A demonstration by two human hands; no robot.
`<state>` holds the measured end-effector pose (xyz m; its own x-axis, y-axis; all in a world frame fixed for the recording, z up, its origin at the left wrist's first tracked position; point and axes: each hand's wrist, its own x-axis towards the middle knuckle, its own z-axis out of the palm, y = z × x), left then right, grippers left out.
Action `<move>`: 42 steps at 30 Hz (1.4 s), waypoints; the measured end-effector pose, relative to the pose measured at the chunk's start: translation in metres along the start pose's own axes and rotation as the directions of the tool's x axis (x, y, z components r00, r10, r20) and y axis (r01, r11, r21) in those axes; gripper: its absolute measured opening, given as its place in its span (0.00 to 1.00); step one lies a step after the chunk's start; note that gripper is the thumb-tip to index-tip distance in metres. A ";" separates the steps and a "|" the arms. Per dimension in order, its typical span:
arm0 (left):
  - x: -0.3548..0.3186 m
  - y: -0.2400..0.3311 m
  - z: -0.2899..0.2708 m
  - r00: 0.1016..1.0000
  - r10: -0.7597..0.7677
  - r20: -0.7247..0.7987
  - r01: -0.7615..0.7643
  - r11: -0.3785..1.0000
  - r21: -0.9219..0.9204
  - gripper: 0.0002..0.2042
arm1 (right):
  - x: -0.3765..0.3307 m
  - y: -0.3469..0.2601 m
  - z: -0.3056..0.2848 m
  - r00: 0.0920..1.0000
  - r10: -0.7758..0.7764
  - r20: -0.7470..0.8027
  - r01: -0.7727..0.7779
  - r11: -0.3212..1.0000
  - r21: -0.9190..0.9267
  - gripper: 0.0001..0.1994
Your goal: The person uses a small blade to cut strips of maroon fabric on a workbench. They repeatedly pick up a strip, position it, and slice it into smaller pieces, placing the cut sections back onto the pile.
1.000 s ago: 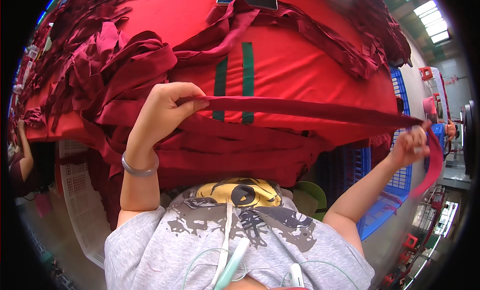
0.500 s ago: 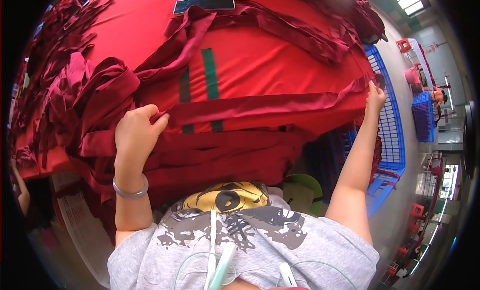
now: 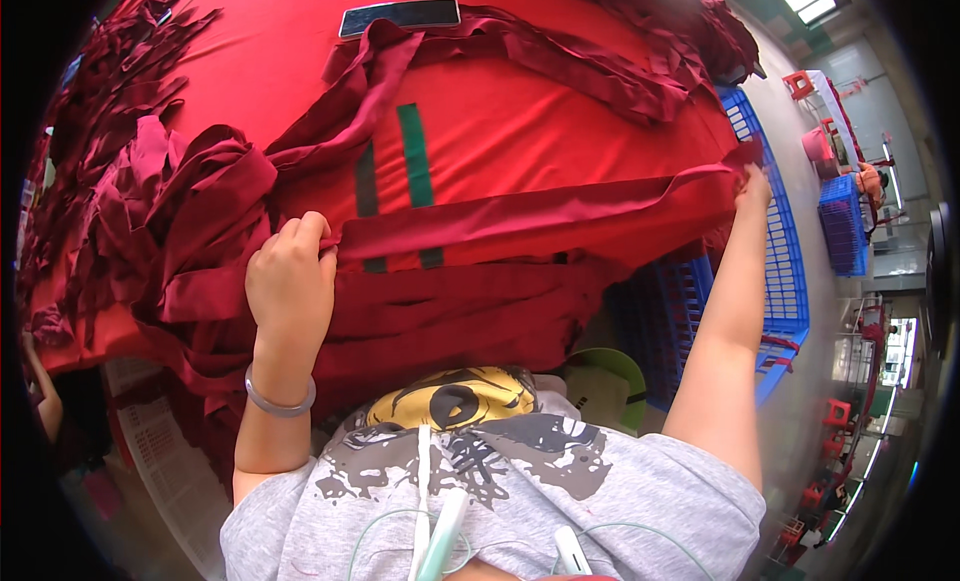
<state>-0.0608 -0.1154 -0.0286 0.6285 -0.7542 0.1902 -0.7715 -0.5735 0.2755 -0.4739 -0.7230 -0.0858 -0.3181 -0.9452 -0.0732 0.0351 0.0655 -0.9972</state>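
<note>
dark red fabric strip (image 3: pixel 530 213) lies stretched across the red-covered table (image 3: pixel 560 111), left hand (image 3: pixel 290 286) clamped on one end, right hand (image 3: pixel 752 188) pinching the other.

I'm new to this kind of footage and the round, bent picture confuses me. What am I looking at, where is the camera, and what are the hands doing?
There is no machine here: a person works with two bare hands. The camera sits on the person's head and looks down, so you see their grey printed shirt at the bottom and their forearms reaching up into the picture. The wide lens bends straight edges, which gives the round look.

The surface is a table covered in red cloth, with two dark green stripes on it. Heaps of dark red fabric strips lie at the left, and a flat dark phone-like object lies at the far edge.

The left hand and the right hand each grip one end of a long dark red strip, stretched across the table between them.
</note>
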 end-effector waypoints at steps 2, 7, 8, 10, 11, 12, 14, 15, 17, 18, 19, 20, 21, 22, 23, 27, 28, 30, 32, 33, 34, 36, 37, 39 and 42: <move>0.001 0.001 0.002 1.000 0.021 -0.011 -0.021 1.000 0.019 0.10 | 0.020 0.003 -0.031 0.938 -0.291 -0.191 0.198 0.897 -0.396 0.11; -0.007 0.002 0.000 0.993 0.039 -0.113 -0.023 0.989 0.143 0.11 | -0.069 -0.024 0.016 0.849 -0.529 0.003 0.316 0.503 -0.804 0.22; -0.007 0.002 0.001 0.993 0.045 -0.105 -0.030 0.990 0.138 0.11 | -0.091 -0.036 0.023 0.855 -0.509 0.100 0.366 0.455 -0.812 0.24; -0.007 0.000 0.004 0.994 0.059 -0.087 -0.048 0.991 0.125 0.10 | -0.126 -0.054 0.045 0.919 -0.307 0.249 0.323 0.221 -0.920 0.27; -0.007 -0.001 0.004 0.996 0.055 -0.066 -0.047 0.992 0.115 0.10 | -0.127 -0.044 0.052 0.921 -0.310 0.235 0.293 0.157 -0.943 0.28; -0.007 -0.002 0.004 0.998 0.049 -0.046 -0.044 0.993 0.108 0.09 | -0.127 -0.034 0.057 0.924 -0.311 0.223 0.262 0.092 -0.960 0.28; -0.006 -0.005 0.004 0.999 0.045 -0.031 -0.042 0.996 0.075 0.08 | -0.119 -0.044 0.054 0.962 -0.116 0.246 0.263 0.176 -0.948 0.28; -0.005 -0.006 0.004 0.998 0.051 -0.033 -0.049 0.997 0.053 0.07 | -0.087 -0.042 0.044 0.973 -0.030 0.230 0.231 0.209 -0.950 0.28; -0.003 -0.005 0.007 0.997 0.071 -0.036 -0.070 0.997 0.021 0.07 | -0.028 -0.019 0.018 0.957 -0.230 0.175 0.236 0.274 -0.932 0.16; -0.005 -0.007 0.006 0.997 0.063 -0.041 -0.062 0.997 0.036 0.07 | -0.029 -0.012 0.025 0.964 -0.223 0.143 0.241 0.516 -0.822 0.12; -0.007 -0.007 0.003 0.997 0.057 -0.049 -0.055 0.997 0.049 0.07 | -0.033 -0.010 0.029 0.972 -0.206 0.111 0.227 0.722 -0.653 0.08; -0.008 -0.007 0.002 0.998 0.044 -0.042 -0.042 0.998 0.052 0.07 | -0.045 -0.009 0.033 0.981 -0.177 0.083 0.195 0.877 -0.439 0.06; -0.010 -0.006 -0.001 0.999 0.031 -0.035 -0.029 0.998 0.055 0.07 | -0.056 -0.011 0.038 0.998 -0.063 0.026 0.068 0.965 -0.252 0.07; -0.009 -0.002 -0.001 0.999 0.033 -0.025 -0.032 0.998 0.046 0.08 | -0.057 -0.011 0.029 0.998 -0.055 0.031 0.060 0.981 -0.185 0.08; -0.008 0.001 -0.001 0.999 0.041 -0.012 -0.041 0.999 0.032 0.08 | -0.048 -0.007 0.017 0.998 -0.048 0.039 0.052 0.992 -0.117 0.09; -0.002 0.005 0.007 0.996 0.092 0.013 -0.091 0.995 -0.043 0.10 | 0.015 -0.003 -0.047 0.913 -0.329 -0.241 0.209 0.885 -0.415 0.22; -0.001 0.004 0.009 0.995 0.100 0.009 -0.100 0.993 -0.059 0.10 | 0.025 -0.011 -0.061 0.841 -0.453 -0.297 0.252 0.812 -0.527 0.25; -0.010 -0.002 -0.004 1.000 0.021 0.007 -0.021 0.999 0.041 0.10 | -0.053 -0.003 0.019 0.853 -0.474 -0.219 0.253 0.741 -0.622 0.26; -0.009 -0.001 -0.006 0.999 0.013 0.039 -0.014 0.999 0.032 0.11 | -0.081 -0.030 0.012 0.797 -0.594 -0.104 0.345 0.590 -0.730 0.28; -0.007 -0.001 -0.008 0.998 -0.001 0.070 -0.001 1.000 0.029 0.12 | -0.101 -0.041 0.020 0.781 -0.624 -0.042 0.418 0.571 -0.706 0.28; -0.007 0.001 -0.009 0.995 -0.019 0.098 0.016 0.999 0.036 0.13 | -0.118 -0.044 0.032 0.763 -0.646 0.020 0.488 0.556 -0.673 0.28; -0.007 0.019 -0.002 0.986 0.099 -0.131 -0.081 0.987 0.135 0.13 | -0.133 -0.035 0.043 0.680 -0.693 0.239 0.680 0.476 -0.558 0.27; -0.012 0.028 -0.001 0.960 0.144 -0.241 -0.093 0.973 0.210 0.14 | -0.173 -0.034 0.063 0.702 -0.575 0.420 0.707 0.494 -0.506 0.26; -0.027 0.037 0.005 0.948 0.260 -0.183 -0.235 0.961 0.147 0.18 | -0.278 -0.038 0.089 0.600 -0.455 0.658 0.790 0.464 -0.400 0.24; -0.044 0.036 0.021 0.948 0.311 -0.065 -0.314 0.948 -0.046 0.23 | -0.404 -0.035 0.096 0.213 -0.492 0.844 0.874 0.482 0.061 0.22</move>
<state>-0.1184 -0.1100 -0.0462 0.3623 -0.8727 0.3273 -0.9246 -0.2921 0.2446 -0.2558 -0.3745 -0.0198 0.7148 -0.5032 0.4856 -0.2032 -0.8139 -0.5443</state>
